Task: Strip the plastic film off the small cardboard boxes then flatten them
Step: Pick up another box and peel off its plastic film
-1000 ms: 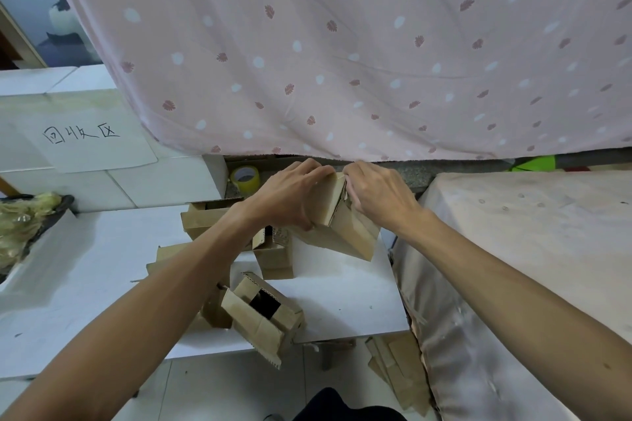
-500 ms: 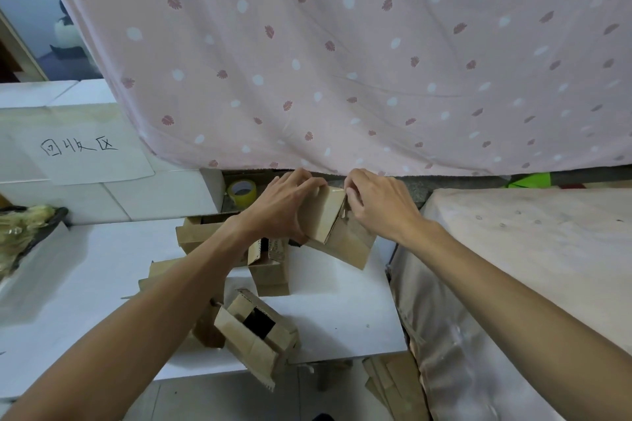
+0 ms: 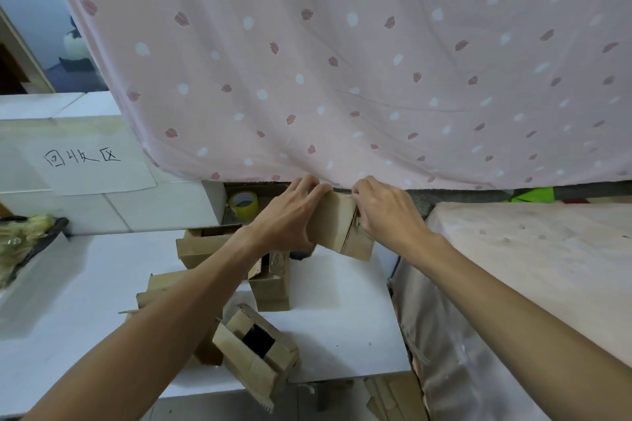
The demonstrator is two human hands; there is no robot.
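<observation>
I hold a small brown cardboard box (image 3: 337,227) in the air above the back of the white table (image 3: 342,311). My left hand (image 3: 290,219) grips its left side, fingers curled over the top edge. My right hand (image 3: 384,212) pinches the box's right upper edge with its fingertips. No plastic film is plainly visible on it. Several other small cardboard boxes stand on the table: an open one (image 3: 272,280) below my hands, one tipped at the front edge (image 3: 254,352), and another (image 3: 205,243) behind my left forearm.
A pink patterned curtain (image 3: 342,61) hangs just behind my hands. A roll of yellow tape (image 3: 243,203) sits at the back. White blocks with a handwritten paper sign (image 3: 85,161) stand at left. A cloth-covered surface (image 3: 530,267) lies at right; flattened cardboard (image 3: 393,396) lies on the floor.
Both hands and the held box have stayed at the back of the table. The box looks turned a little more upright, and my right fingertips have closed in on its upper right edge.
</observation>
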